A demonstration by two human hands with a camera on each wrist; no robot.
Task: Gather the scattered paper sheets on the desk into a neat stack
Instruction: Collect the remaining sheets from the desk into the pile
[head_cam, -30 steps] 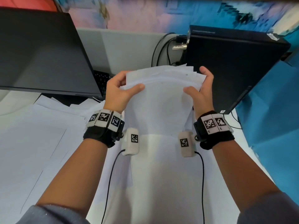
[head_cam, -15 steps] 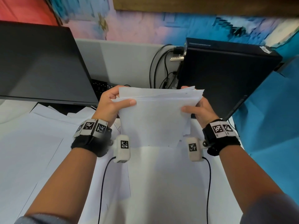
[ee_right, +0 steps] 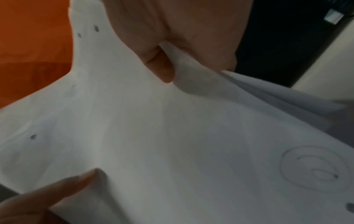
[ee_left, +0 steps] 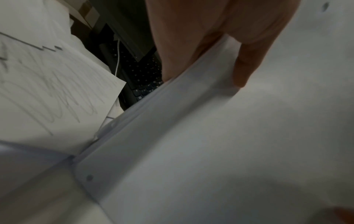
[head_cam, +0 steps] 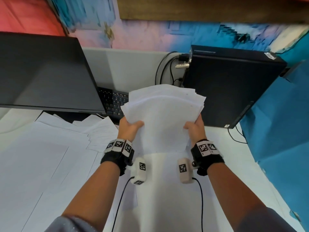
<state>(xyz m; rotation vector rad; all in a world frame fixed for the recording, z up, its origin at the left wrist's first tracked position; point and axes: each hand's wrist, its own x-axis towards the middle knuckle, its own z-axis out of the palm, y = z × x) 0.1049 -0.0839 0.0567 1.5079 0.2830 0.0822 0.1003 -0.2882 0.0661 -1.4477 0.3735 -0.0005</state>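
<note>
Sheets [head_cam: 164,119] pinched at both side edges by the left hand [head_cam: 128,129] and right hand [head_cam: 194,129], now lower than before, stand upright in front of the keyboard [head_cam: 113,102], bottom edges apparently tapping the desk [head_cam: 217,164] square.

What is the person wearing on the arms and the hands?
Both hands, left and right, are bare. Each wrist carries a black band with white blocks of black-and-white square markers, plus a white camera pod trailing a black cable. Grey sleeves cover the upper forearms.

White paper sheets [head_cam: 163,118], some pencil-scribbled, beside a black monitor [head_cam: 41,72], black computer tower [head_cam: 230,87] and blue cloth [head_cam: 275,123].
</note>
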